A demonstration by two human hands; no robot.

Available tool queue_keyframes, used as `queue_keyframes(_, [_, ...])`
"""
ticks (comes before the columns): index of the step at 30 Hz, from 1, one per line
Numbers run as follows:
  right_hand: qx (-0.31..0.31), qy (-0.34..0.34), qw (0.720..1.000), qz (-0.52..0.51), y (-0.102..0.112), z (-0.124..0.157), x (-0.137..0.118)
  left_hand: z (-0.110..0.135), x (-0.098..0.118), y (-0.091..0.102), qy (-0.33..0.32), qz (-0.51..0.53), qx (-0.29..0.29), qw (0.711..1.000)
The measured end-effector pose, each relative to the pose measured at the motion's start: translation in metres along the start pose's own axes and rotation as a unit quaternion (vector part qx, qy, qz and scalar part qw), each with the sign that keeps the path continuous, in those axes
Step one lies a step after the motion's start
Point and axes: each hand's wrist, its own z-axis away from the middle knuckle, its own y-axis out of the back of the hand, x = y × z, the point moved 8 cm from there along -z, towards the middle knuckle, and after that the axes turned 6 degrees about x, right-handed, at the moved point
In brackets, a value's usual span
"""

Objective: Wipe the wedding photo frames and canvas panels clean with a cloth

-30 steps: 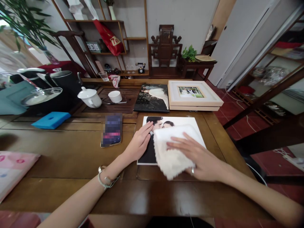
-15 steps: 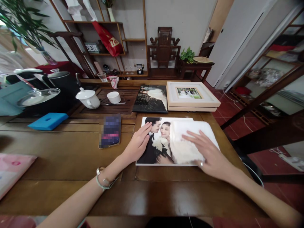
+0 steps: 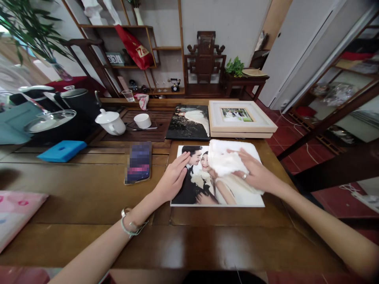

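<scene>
A wedding photo panel (image 3: pixel 220 193) of a couple lies flat on the wooden table in front of me. My left hand (image 3: pixel 171 177) rests flat on its left edge, fingers stretched out. On the panel's upper right, a folded white cloth (image 3: pixel 223 157) covers part of the picture. My right hand (image 3: pixel 257 170) holds this cloth against the surface, fingers over the top and thumb near its lower edge. The cloth and hand hide the panel's upper right corner.
A phone (image 3: pixel 138 162) lies left of the panel. Behind it are a dark photo panel (image 3: pixel 188 122) and a pale framed photo (image 3: pixel 241 118). A lidded white teacup (image 3: pixel 110 123), a small white bowl (image 3: pixel 142 121) and a blue block (image 3: pixel 62 151) stand farther left.
My right hand has slid the white cloth up and slightly left across the panel, uncovering its lower right part. The left hand stays in place.
</scene>
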Motion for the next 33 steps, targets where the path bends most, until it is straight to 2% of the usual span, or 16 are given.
queue_keyframes(4, [0.041,-0.073,0.996,-0.019,0.016,-0.016,0.047,0.0,-0.001,-0.001,0.004,-0.001,-0.001,1.0])
queue_keyframes(7, [0.041,-0.079,0.996,-0.015,0.018,-0.007,0.047,0.0,-0.001,-0.001,0.011,0.0,-0.002,1.0])
queue_keyframes(9, [0.027,-0.041,0.999,-0.002,0.014,0.007,0.025,0.0,0.0,0.0,0.012,0.002,-0.001,1.0])
queue_keyframes(11, [-0.003,0.02,1.0,0.008,0.006,0.024,-0.012,0.0,0.0,0.0,0.01,0.005,0.001,1.0])
queue_keyframes(14, [-0.09,0.086,0.992,-0.01,-0.012,0.053,-0.068,0.0,0.0,0.0,0.007,0.012,0.007,1.0])
queue_keyframes(17, [-0.158,0.101,0.982,-0.033,-0.025,0.066,-0.094,0.0,0.0,0.0,0.007,0.013,0.009,1.0])
queue_keyframes(18, [-0.157,0.094,0.982,-0.038,-0.025,0.064,-0.092,0.0,-0.001,0.0,0.007,0.012,0.008,1.0])
queue_keyframes(20, [-0.118,0.075,0.99,-0.038,-0.02,0.05,-0.075,0.0,0.0,0.0,0.006,0.01,0.005,1.0])
queue_keyframes(24, [-0.012,0.02,1.0,0.0,-0.004,0.005,-0.016,-0.001,0.0,0.0,0.008,0.001,-0.001,1.0])
queue_keyframes(27, [0.035,-0.033,0.999,0.016,0.007,-0.024,0.02,0.0,0.0,0.0,0.011,-0.002,-0.001,1.0])
queue_keyframes(30, [0.051,-0.05,0.997,0.027,0.009,-0.033,0.026,0.0,0.0,-0.001,0.017,-0.002,-0.004,1.0])
queue_keyframes(33, [0.03,-0.024,0.998,0.049,-0.001,-0.017,-0.003,0.0,-0.001,-0.001,0.02,-0.002,-0.004,1.0])
